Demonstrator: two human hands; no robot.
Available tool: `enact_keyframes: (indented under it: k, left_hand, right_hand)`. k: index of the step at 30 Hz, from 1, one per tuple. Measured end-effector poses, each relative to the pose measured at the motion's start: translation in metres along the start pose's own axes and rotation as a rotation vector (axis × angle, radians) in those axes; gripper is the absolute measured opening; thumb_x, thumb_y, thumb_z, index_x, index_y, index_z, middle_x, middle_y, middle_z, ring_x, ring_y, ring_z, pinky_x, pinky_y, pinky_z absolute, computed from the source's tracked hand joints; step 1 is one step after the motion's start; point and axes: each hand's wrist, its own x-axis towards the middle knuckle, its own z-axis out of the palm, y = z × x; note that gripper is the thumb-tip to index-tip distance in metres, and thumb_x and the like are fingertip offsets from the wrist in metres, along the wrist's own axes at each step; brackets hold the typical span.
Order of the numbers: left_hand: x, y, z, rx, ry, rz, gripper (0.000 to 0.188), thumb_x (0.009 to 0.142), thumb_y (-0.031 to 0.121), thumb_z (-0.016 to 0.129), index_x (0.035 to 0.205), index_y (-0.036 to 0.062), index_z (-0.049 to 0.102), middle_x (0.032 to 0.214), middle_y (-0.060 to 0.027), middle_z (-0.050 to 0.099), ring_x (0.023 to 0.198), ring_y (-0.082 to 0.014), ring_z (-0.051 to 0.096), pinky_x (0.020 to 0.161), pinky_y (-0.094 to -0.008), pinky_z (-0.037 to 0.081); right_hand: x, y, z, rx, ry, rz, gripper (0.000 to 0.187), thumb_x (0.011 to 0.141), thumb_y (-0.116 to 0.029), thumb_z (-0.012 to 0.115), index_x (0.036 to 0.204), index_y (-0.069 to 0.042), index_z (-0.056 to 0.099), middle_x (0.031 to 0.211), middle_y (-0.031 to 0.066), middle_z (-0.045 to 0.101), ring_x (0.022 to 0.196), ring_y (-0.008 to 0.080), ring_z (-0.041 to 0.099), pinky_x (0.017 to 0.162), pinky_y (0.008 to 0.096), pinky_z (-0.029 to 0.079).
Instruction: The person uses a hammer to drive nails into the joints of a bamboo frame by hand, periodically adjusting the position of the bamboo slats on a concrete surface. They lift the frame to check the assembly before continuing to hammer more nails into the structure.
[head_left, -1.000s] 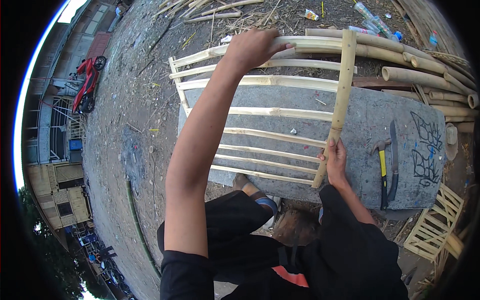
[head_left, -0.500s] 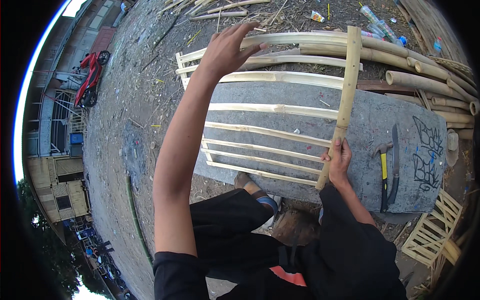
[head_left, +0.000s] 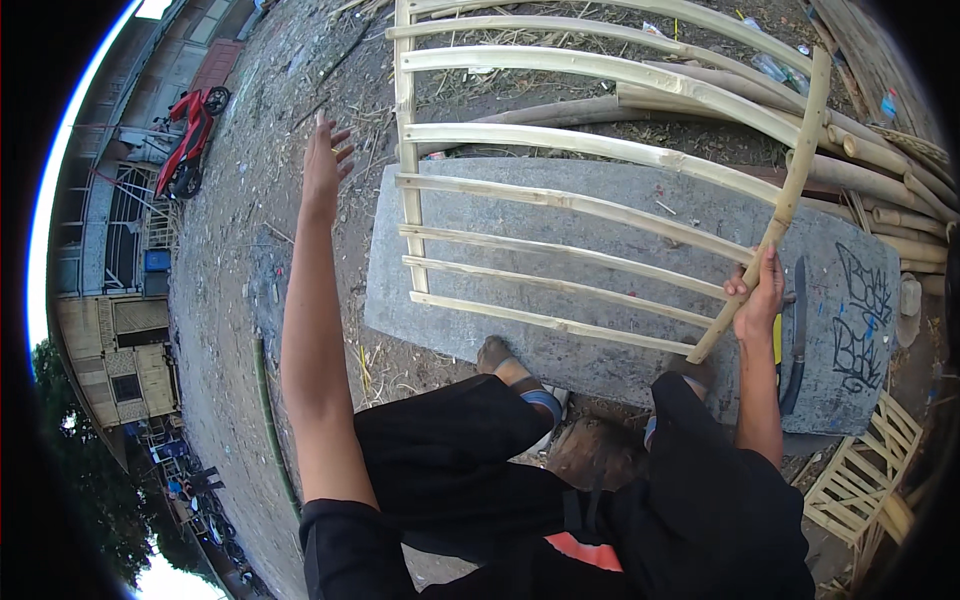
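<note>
A bamboo slat frame (head_left: 570, 201), made of several pale strips fixed across two end pieces, is held up tilted over a grey slab (head_left: 620, 370). My right hand (head_left: 762, 295) is wrapped round the near part of its right end piece, thumb on top. My left hand (head_left: 325, 165) is in the air to the left of the frame, apart from it, fingers stretched out and holding nothing. Beneath my right hand and forearm, a machete (head_left: 795, 350) lies on the slab beside a hammer with a yellow and black handle, mostly hidden by my forearm.
Bamboo poles (head_left: 870, 180) are piled beyond the slab at the right. A smaller slatted bamboo piece (head_left: 865, 468) rests at the lower right. A green bamboo pole (head_left: 275, 420) lies on the dirt at left, and a red motorbike (head_left: 190, 140) stands farther off.
The frame has been raised and shifted right with my right hand. My left hand has come away from the frame's far side and moved left and nearer.
</note>
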Motion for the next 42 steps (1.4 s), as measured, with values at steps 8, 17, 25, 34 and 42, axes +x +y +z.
enact_keyframes:
  k: [8, 17, 25, 34, 42]
  left_hand:
    - [-0.023, 0.011, 0.1, -0.265, -0.338, -0.171, 0.07, 0.104, 0.056, 0.027, 0.147, 0.0022, 0.033, 0.141, -0.0183, 0.049, 0.119, -0.0275, 0.056, 0.099, -0.0406, 0.047]
    - [-0.047, -0.044, 0.193, -0.39, -0.365, -0.268, 0.049, 0.103, 0.053, 0.042, 0.113, 0.0093, 0.061, 0.079, -0.0043, 0.063, 0.071, -0.0151, 0.059, 0.064, -0.0349, 0.049]
    - [-0.047, -0.04, 0.146, -0.512, -0.365, -0.179, 0.046, 0.102, 0.049, 0.046, 0.126, 0.0095, 0.055, 0.088, -0.0006, 0.061, 0.081, -0.0119, 0.061, 0.069, -0.0292, 0.052]
    - [-0.045, -0.061, 0.128, -0.395, -0.264, -0.275, 0.043, 0.106, 0.045, 0.039, 0.133, 0.0141, 0.052, 0.104, -0.0033, 0.066, 0.086, -0.0135, 0.064, 0.068, -0.0297, 0.052]
    - [-0.03, -0.055, 0.114, -0.58, -0.061, -0.167, 0.04, 0.106, 0.042, 0.037, 0.128, 0.0131, 0.054, 0.103, -0.0033, 0.063, 0.085, -0.0156, 0.059, 0.071, -0.0315, 0.049]
  right_hand:
    - [0.008, -0.046, -0.057, -0.168, 0.069, 0.126, 0.029, 0.101, -0.041, 0.055, 0.1, -0.011, 0.056, 0.075, 0.0005, 0.052, 0.048, 0.0059, 0.039, 0.046, 0.023, 0.037]
    - [0.004, -0.077, -0.116, -0.327, 0.138, 0.202, 0.027, 0.099, -0.039, 0.06, 0.097, -0.012, 0.056, 0.076, -0.0017, 0.049, 0.048, 0.0066, 0.04, 0.045, 0.0233, 0.037]
    - [0.045, -0.097, -0.061, -0.423, 0.044, 0.265, 0.031, 0.097, -0.042, 0.062, 0.098, -0.011, 0.058, 0.076, 0.0001, 0.054, 0.046, 0.005, 0.039, 0.045, 0.0215, 0.038]
    - [0.055, -0.062, -0.049, -0.522, 0.01, 0.274, 0.038, 0.095, -0.043, 0.064, 0.096, -0.005, 0.059, 0.077, 0.0028, 0.053, 0.049, 0.0059, 0.043, 0.044, 0.0235, 0.041]
    - [0.103, -0.14, 0.002, -1.108, -0.167, -0.3, 0.047, 0.096, -0.042, 0.062, 0.126, -0.006, 0.058, 0.093, 0.0025, 0.063, 0.082, 0.011, 0.061, 0.075, 0.0271, 0.049]
